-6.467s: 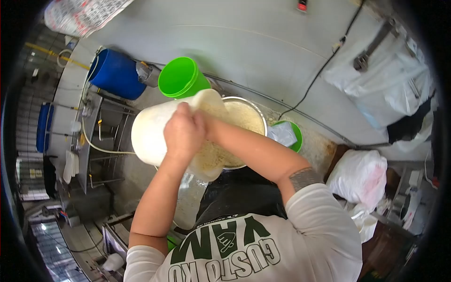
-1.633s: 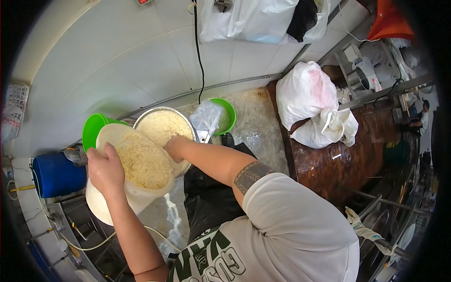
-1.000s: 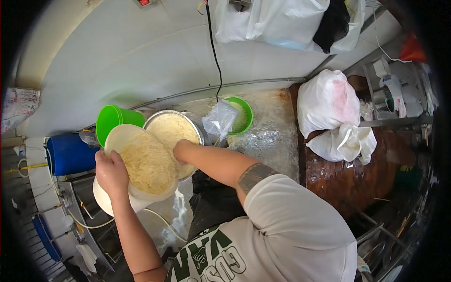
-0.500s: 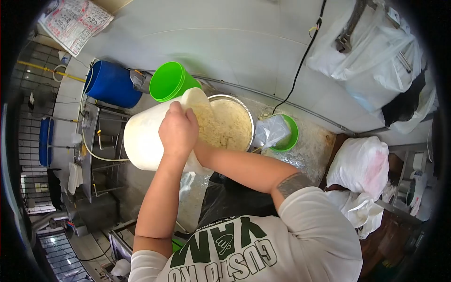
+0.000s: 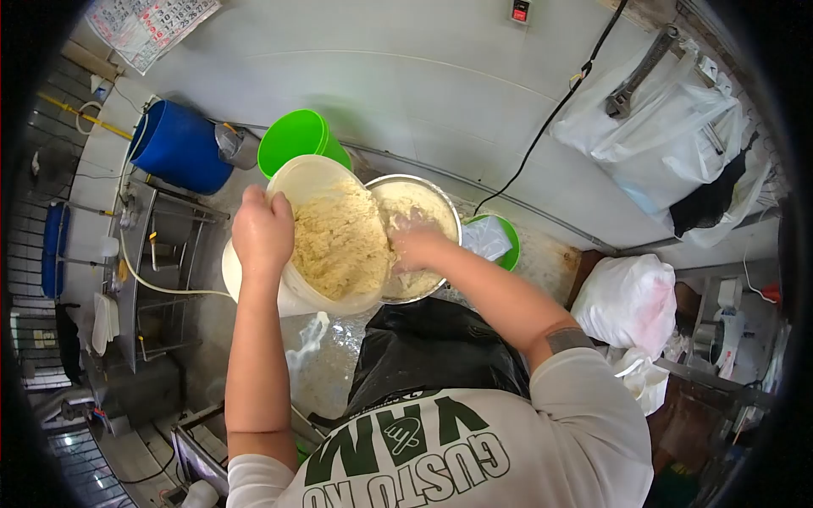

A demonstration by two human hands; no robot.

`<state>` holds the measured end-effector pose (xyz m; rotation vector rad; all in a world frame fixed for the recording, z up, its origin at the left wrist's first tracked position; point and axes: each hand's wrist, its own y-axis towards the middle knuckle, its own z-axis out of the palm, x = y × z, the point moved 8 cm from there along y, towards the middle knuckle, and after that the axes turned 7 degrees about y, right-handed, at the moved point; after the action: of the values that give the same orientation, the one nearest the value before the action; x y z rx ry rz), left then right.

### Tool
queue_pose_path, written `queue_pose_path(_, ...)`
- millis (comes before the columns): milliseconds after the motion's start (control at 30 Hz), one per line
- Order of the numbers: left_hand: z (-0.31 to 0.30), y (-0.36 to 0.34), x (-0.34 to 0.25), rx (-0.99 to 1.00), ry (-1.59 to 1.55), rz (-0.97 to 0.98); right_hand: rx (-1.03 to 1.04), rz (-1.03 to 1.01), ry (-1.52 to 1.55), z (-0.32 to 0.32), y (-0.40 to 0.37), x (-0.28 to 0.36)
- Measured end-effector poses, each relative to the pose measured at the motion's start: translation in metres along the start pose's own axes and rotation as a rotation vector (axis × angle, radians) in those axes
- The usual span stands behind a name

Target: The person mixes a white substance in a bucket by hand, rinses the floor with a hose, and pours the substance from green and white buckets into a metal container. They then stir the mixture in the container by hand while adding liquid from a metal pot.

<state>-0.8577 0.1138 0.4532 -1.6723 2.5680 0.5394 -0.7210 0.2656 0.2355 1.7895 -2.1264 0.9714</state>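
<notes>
My left hand [image 5: 263, 230] grips the rim of a white bucket [image 5: 306, 173], thumb near the opening. The bucket is tilted, its mouth facing up and toward the right. Inside lies a pale yellow, crumbly mixture [image 5: 334, 241]. Beside it, touching or overlapping its right side, stands a round metal bowl [image 5: 458, 222] that holds more of the pale mixture. My right hand [image 5: 415, 242] reaches down into the bowl at the bucket's edge; its fingers are blurred and partly hidden by the mixture.
Behind the bucket stands a green bucket [image 5: 303, 142], with a blue barrel [image 5: 182, 148] farther left. A smaller green bucket [image 5: 510, 245] with a plastic bag [image 5: 484, 238] is right of the bowl. A black plastic sheet [image 5: 428, 343] lies nearest me. White sacks [image 5: 627, 300] stand right.
The white bucket has tipped back toward upright, so its contents now show. My left hand has moved left with its rim. My right hand has moved from under the bucket into the bowl.
</notes>
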Motion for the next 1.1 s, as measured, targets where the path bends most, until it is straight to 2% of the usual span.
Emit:
queue_pose_path(67,0.0,-0.002,-0.005,0.004,-0.008,0.013,-0.094,-0.013,-0.12,0.009,0.003,0.004)
queue_pose_path(167,-0.003,-0.007,-0.015,0.001,-0.006,0.039,-0.13,0.072,-0.092,0.035,0.024,-0.011)
queue_pose_path(300,-0.005,-0.017,-0.025,-0.027,-0.017,0.094,-0.088,0.15,-0.072,0.045,0.046,-0.027)
queue_pose_path(367,-0.004,-0.019,-0.033,-0.016,-0.014,0.119,0.151,0.142,-0.053,0.045,0.042,-0.025)
queue_pose_path(433,-0.001,-0.019,-0.032,-0.039,0.017,0.126,0.129,0.174,-0.075,0.061,0.058,-0.039)
queue_pose_path(500,-0.001,-0.02,-0.036,-0.088,0.001,0.16,0.244,0.167,-0.078,0.076,0.069,-0.044)
queue_pose_path(533,0.0,-0.021,-0.038,-0.084,0.014,0.166,0.241,0.185,-0.065,0.08,0.073,-0.048)
queue_pose_path(700,0.008,-0.02,-0.042,0.006,0.07,0.145,0.126,0.007,-0.002,0.073,0.063,-0.036)
queue_pose_path(767,0.008,-0.022,-0.04,-0.031,0.091,0.126,0.192,0.029,0.058,0.068,0.061,-0.042)
queue_pose_path(833,0.011,-0.023,-0.042,-0.002,0.115,0.126,-0.036,-0.01,0.234,0.046,0.049,-0.045)
queue_pose_path(867,0.011,-0.023,-0.043,0.009,0.127,0.114,-0.042,-0.003,0.238,0.036,0.033,-0.043)
queue_pose_path(933,0.009,-0.024,-0.049,0.022,0.146,0.099,-0.193,-0.066,0.263,0.011,-0.007,-0.029)
queue_pose_path(967,0.01,-0.025,-0.051,0.022,0.146,0.104,-0.196,-0.064,0.265,0.008,-0.021,-0.025)
queue_pose_path(1033,0.009,-0.027,-0.055,-0.028,0.151,0.144,-0.084,-0.005,-0.023,0.018,-0.039,-0.02)
queue_pose_path(1100,0.011,-0.027,-0.058,-0.021,0.156,0.148,-0.068,0.02,0.004,0.035,-0.031,-0.019)
